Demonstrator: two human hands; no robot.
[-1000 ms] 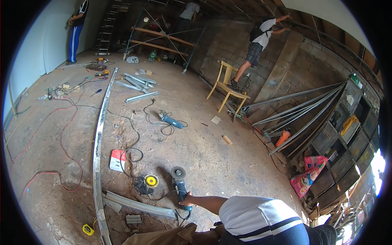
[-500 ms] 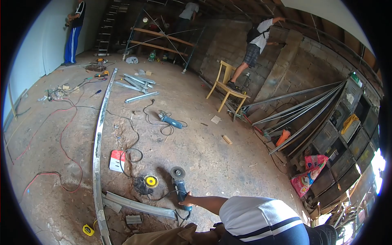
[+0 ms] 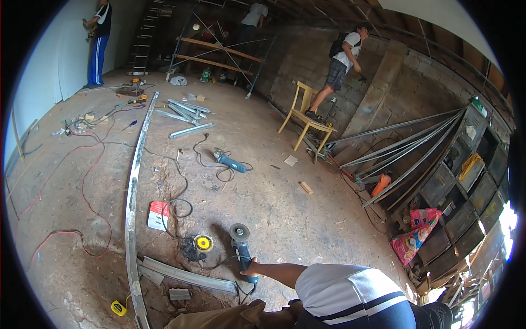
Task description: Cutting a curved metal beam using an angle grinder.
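Note:
My right arm reaches in from the lower right in a short white and navy sleeve. Its hand [image 3: 251, 268] is closed round the rear body of a blue angle grinder [image 3: 243, 256], which lies on the floor with its grey disc [image 3: 239, 232] pointing away from me. The grinder's black cord runs past the hand. My left hand does not show; brown trouser cloth [image 3: 224, 316] fills part of the lower edge. Left of the grinder sits a yellow-centred disc [image 3: 203, 243] on a dark patch. Nearby lie metal channel offcuts [image 3: 189, 276].
A long metal channel [image 3: 134, 164] runs along the floor at left, near a yellow tape measure [image 3: 118, 308]. A second grinder [image 3: 230, 162] lies farther off, among cords. One person [image 3: 337, 68] stands on a wooden chair [image 3: 304, 118]; another [image 3: 99, 44] stands by the left wall. Scaffolding [image 3: 219, 49] stands behind.
The person on the chair has lowered their raised arms and straightened up. The person at the left wall has lifted a hand slightly. My right hand and its grinder stay in place.

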